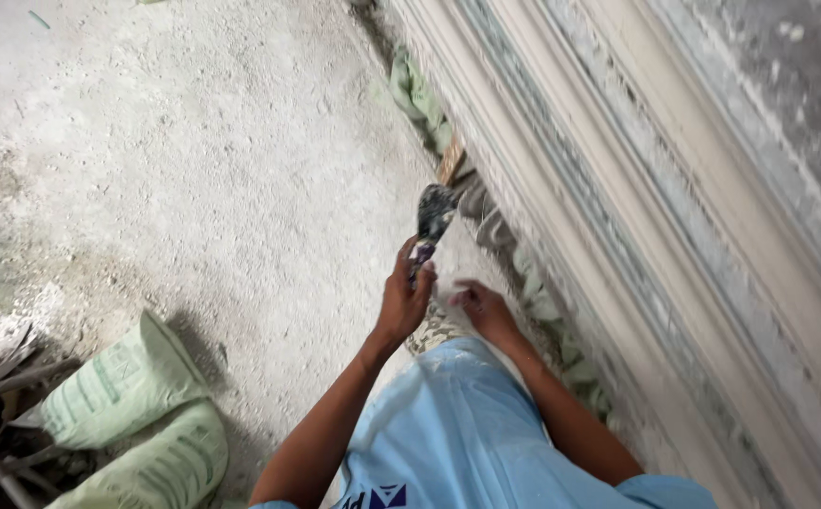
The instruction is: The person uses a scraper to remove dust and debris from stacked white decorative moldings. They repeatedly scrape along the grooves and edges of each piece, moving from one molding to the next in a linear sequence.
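Your left hand (404, 300) is gripping the handle of a small metal putty knife with a plaster-caked blade (433, 219), fingers curled tight around it, and the blade is pointing up and away from you toward the foot of the pale moulded plaster wall panel (617, 188). Your right hand (486, 309) is hovering just beside it, empty, fingers loosely bent and partly spread, close to the knife's handle but not touching it. Both hands are floating above the dusty grey concrete floor (222, 160). Two pale green woven sacks (137, 415) are lying well apart, at your lower left. Crumpled green sacking (417, 94) is lining the base of the wall.
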